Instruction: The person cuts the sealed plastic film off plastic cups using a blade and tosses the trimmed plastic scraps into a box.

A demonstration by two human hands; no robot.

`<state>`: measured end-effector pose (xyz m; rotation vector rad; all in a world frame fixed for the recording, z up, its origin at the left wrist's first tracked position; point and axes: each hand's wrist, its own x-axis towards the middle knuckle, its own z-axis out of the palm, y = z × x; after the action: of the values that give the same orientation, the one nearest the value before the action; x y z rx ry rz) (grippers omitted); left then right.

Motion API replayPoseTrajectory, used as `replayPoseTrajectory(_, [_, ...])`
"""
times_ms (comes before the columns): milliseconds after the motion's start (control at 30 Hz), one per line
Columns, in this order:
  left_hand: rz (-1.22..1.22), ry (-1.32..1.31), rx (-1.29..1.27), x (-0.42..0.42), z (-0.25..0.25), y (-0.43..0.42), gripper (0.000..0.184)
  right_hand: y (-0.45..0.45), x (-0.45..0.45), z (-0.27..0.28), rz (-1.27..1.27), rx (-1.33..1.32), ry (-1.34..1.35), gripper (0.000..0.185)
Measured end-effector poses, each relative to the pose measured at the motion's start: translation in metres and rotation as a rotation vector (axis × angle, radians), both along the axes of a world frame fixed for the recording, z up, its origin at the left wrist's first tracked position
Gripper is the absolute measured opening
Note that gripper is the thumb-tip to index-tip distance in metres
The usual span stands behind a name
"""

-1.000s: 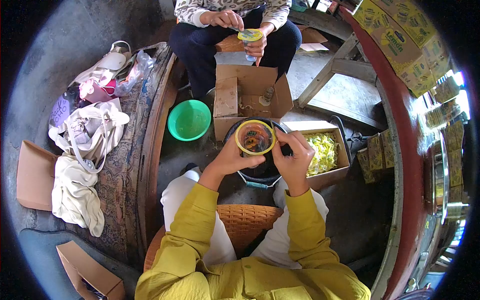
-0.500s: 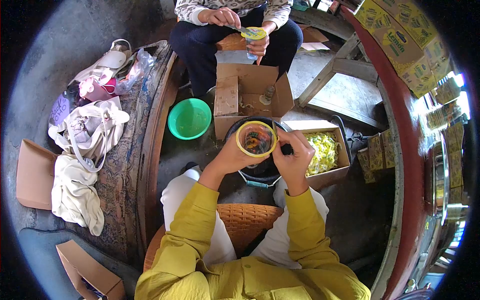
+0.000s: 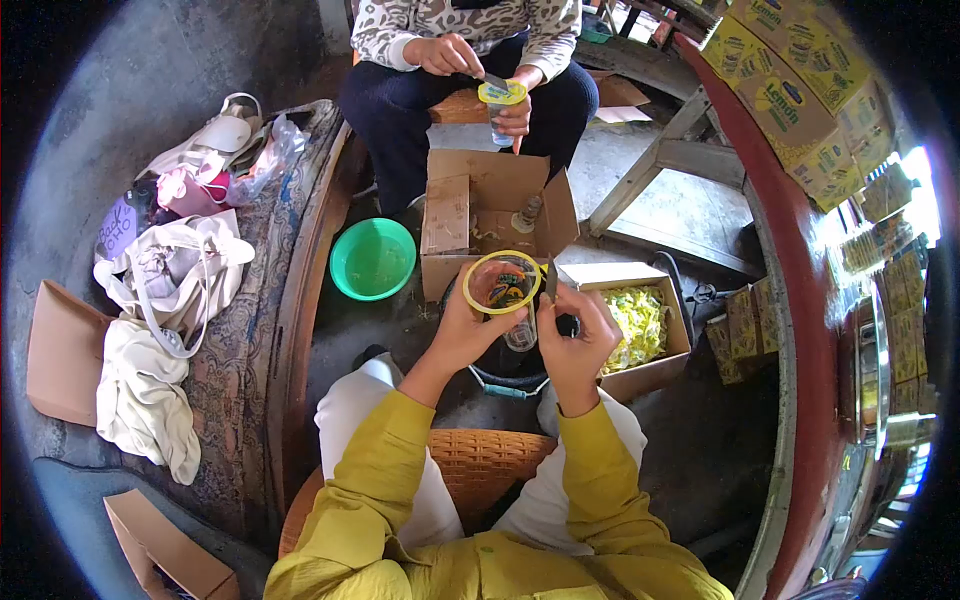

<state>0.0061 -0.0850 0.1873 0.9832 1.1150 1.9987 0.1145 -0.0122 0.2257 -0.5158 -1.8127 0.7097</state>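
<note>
A clear plastic cup (image 3: 502,284) with a yellow rim and printed sides is in my left hand (image 3: 462,325); its fingers wrap round the side, with the open-looking top toward me. My right hand (image 3: 580,335) pinches a short flat knife blade (image 3: 551,280), upright close to the cup's right rim. Whether the blade touches the rim I cannot tell. Below both hands is a dark bucket (image 3: 478,374) with a teal handle grip (image 3: 508,391). Another clear cup (image 3: 520,334) shows in or over the bucket, partly hidden by my hands.
Opposite, a person (image 3: 470,60) holds a yellow-lidded cup (image 3: 502,95) and a blade. A cardboard box (image 3: 445,215) contains a glass-like object. Right is a box of yellow strips (image 3: 635,320); left, a green basin (image 3: 373,259). Lemon cartons (image 3: 785,105) are stacked at far right.
The cup in my left hand has shifted slightly left. The blade stands more visibly apart from my right fingers, at the rim. The whole view has tilted a little.
</note>
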Motion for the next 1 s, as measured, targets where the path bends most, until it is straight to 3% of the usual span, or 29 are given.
replayPoseTrajectory(300, [-0.045,-0.041,-0.035,0.001,-0.005,-0.002,0.056,-0.002,-0.001,-0.003,0.0,0.052,-0.002,0.022])
replayPoseTrajectory(1000, [-0.14,0.159,-0.077,-0.007,-0.008,-0.007,0.055,0.003,0.001,-0.001,0.012,0.003,-0.024,0.02])
